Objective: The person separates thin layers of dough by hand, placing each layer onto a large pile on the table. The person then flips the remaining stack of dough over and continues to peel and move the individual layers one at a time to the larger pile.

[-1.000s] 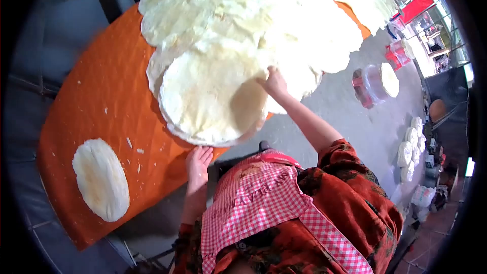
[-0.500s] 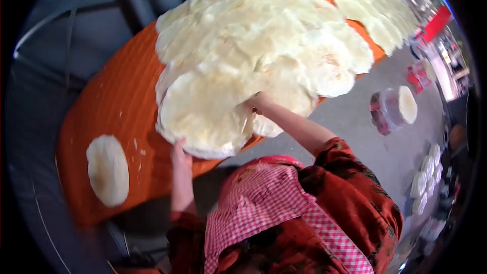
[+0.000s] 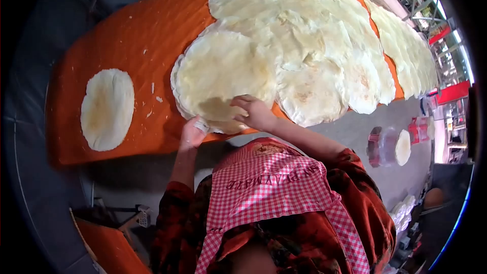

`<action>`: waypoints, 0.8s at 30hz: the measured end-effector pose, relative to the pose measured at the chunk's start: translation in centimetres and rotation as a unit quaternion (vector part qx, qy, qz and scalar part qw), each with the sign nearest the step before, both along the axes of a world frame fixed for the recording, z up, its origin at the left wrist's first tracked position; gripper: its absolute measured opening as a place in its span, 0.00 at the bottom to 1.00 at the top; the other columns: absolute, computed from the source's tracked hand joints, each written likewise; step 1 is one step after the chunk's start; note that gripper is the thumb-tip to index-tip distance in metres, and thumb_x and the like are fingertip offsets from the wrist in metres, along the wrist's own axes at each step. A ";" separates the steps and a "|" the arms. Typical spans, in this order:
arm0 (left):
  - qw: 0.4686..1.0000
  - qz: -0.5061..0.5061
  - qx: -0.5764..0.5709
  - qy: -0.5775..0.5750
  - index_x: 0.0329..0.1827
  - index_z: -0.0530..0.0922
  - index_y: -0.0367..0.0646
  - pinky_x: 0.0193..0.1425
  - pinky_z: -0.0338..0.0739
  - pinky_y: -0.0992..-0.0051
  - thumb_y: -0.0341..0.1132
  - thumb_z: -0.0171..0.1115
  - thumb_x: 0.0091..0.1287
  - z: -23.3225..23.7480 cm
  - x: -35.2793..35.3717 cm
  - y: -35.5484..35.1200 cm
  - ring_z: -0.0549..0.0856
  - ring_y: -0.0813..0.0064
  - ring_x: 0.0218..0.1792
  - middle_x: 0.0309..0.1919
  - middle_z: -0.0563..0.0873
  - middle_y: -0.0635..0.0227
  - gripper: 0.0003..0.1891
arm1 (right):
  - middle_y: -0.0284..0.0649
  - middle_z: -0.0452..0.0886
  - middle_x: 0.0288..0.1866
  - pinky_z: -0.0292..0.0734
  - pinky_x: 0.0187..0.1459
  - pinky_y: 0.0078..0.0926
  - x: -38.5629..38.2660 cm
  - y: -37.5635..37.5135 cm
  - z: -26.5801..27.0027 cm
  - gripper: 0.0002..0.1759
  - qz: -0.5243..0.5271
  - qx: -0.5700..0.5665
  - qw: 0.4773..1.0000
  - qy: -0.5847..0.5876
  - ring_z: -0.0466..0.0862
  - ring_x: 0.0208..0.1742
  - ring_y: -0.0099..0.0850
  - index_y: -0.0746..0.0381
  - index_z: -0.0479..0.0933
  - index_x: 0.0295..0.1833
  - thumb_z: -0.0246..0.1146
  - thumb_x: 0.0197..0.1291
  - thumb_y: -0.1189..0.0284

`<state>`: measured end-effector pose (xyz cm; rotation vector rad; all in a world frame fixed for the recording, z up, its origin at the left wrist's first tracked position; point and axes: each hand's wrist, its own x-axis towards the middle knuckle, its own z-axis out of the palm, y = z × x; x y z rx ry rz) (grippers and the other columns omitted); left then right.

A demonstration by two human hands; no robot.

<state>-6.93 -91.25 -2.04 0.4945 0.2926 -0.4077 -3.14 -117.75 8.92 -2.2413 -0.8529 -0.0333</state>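
Observation:
Large pale round flatbreads (image 3: 304, 30) overlap in layers across an orange cloth (image 3: 152, 45). At the near left end of the layers lies a stack of round flatbreads (image 3: 223, 71). My left hand (image 3: 193, 133) pinches the near edge of this stack at its lower left. Over the stack's near part hovers my right hand (image 3: 253, 113), fingers spread and curved, casting a shadow on the bread; nothing shows in it. A single flatbread (image 3: 107, 109) lies apart on the cloth at the left.
More layered flatbreads (image 3: 401, 50) lie beyond a strip of orange cloth at the right. Clear plastic packages of round bread (image 3: 388, 146) stand on the grey floor at the right. White bundles (image 3: 403, 213) are at the lower right. Small crumbs dot the cloth.
The view has shifted and turned. My right hand has moved from the stack's right edge to above its near part, and its fingers have opened. My left hand stays at the near edge.

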 end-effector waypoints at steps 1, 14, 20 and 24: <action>1.000 -0.012 0.013 0.001 0.67 0.64 0.39 0.63 0.70 0.56 0.37 0.53 0.68 -0.3 -0.2 -0.2 0.74 0.58 0.61 0.60 0.75 0.59 0.25 | 0.43 0.76 0.57 0.72 0.55 0.36 0.3 1.3 -1.4 0.23 0.011 -0.050 0.997 -0.050 0.76 0.58 0.40 0.60 0.76 0.52 0.66 0.53 0.60; 0.992 0.080 0.095 0.021 0.60 0.71 0.41 0.53 0.77 0.67 0.26 0.62 0.61 2.4 0.2 -2.4 0.80 0.68 0.52 0.52 0.80 0.66 0.22 | 0.48 0.80 0.48 0.77 0.48 0.38 3.3 3.1 -4.3 0.16 0.073 -0.071 0.994 -0.032 0.80 0.49 0.46 0.63 0.76 0.49 0.59 0.55 0.72; 0.943 0.197 0.267 0.004 0.59 0.71 0.37 0.49 0.78 0.69 0.21 0.65 0.54 -1.1 1.3 -4.1 0.81 0.68 0.48 0.49 0.82 0.63 0.27 | 0.45 0.83 0.40 0.78 0.44 0.38 3.9 3.2 -6.3 0.11 0.055 -0.060 0.994 -0.066 0.81 0.42 0.46 0.62 0.79 0.42 0.59 0.51 0.74; 0.938 0.187 0.279 0.090 0.60 0.69 0.36 0.48 0.78 0.68 0.20 0.66 0.49 -1.1 1.7 -4.0 0.80 0.66 0.49 0.49 0.80 0.62 0.31 | 0.44 0.83 0.35 0.77 0.38 0.33 13.6 1.9 -3.9 0.07 0.046 -0.071 0.995 0.049 0.84 0.37 0.39 0.63 0.81 0.37 0.60 0.54 0.73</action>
